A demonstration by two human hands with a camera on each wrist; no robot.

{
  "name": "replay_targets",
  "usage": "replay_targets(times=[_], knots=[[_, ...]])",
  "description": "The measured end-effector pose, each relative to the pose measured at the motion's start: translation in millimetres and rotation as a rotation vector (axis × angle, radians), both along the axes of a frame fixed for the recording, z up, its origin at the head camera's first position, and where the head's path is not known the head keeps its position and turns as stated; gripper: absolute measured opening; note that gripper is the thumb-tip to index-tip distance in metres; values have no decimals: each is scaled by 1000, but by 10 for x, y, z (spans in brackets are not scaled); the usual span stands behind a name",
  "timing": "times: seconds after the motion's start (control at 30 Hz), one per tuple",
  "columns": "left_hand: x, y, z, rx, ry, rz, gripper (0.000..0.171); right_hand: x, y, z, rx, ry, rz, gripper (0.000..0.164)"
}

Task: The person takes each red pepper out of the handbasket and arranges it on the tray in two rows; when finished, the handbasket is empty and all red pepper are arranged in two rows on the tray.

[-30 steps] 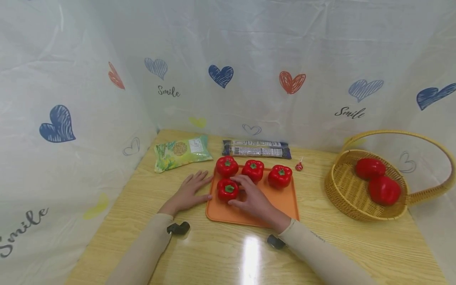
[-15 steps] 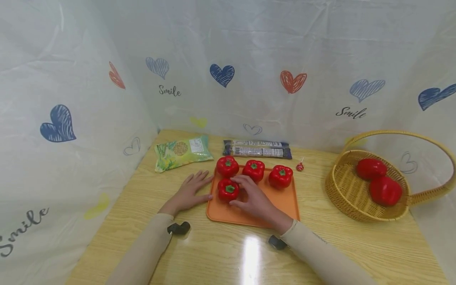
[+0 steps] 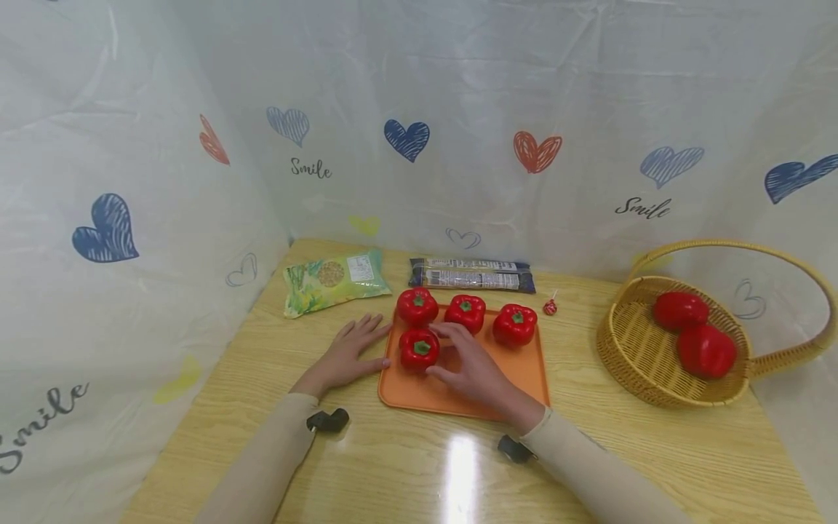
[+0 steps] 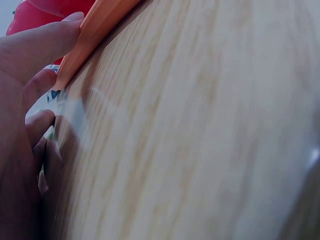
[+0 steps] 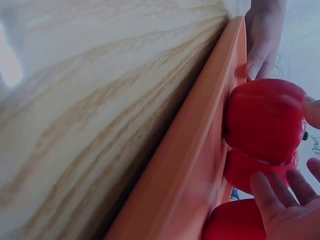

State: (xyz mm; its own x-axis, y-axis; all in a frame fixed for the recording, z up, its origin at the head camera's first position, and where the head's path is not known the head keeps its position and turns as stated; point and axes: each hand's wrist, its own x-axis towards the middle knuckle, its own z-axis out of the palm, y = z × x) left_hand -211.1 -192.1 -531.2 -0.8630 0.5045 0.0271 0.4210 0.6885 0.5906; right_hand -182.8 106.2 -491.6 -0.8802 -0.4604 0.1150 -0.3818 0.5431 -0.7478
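Observation:
Several red bell peppers stand stem-up on an orange tray (image 3: 484, 386). Three form its back row: left pepper (image 3: 417, 306), middle pepper (image 3: 465, 313) and right pepper (image 3: 514, 324). The front-left pepper (image 3: 419, 350) stands just before the left one. Close to its right side is my right hand (image 3: 474, 367), thumb and fingers spread apart; in the right wrist view the thumb (image 5: 312, 111) overlaps the pepper's edge, and contact is unclear. My left hand (image 3: 347, 354) lies flat beside the tray's left edge, its thumb (image 4: 67, 31) touching the rim.
A wicker basket (image 3: 648, 378) with a tall handle holds two red bell peppers (image 3: 705, 351) at the right. Behind the tray lie a green printed bag (image 3: 337, 282) and a dark long packet (image 3: 471, 275). A small lollipop (image 3: 551, 307) lies right of the packet.
My right hand has shifted slightly to the right, away from the front-left pepper. The left hand and the peppers have stayed in place.

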Motion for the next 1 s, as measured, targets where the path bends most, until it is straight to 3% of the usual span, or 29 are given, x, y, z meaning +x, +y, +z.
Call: replay_targets(times=[0.43, 1.0], knots=[[11, 7, 22, 4, 6, -6, 77, 59, 150, 22, -87, -16, 6, 72], [17, 5, 15, 19, 11, -10, 76, 94, 548, 72, -126, 67, -8, 69]])
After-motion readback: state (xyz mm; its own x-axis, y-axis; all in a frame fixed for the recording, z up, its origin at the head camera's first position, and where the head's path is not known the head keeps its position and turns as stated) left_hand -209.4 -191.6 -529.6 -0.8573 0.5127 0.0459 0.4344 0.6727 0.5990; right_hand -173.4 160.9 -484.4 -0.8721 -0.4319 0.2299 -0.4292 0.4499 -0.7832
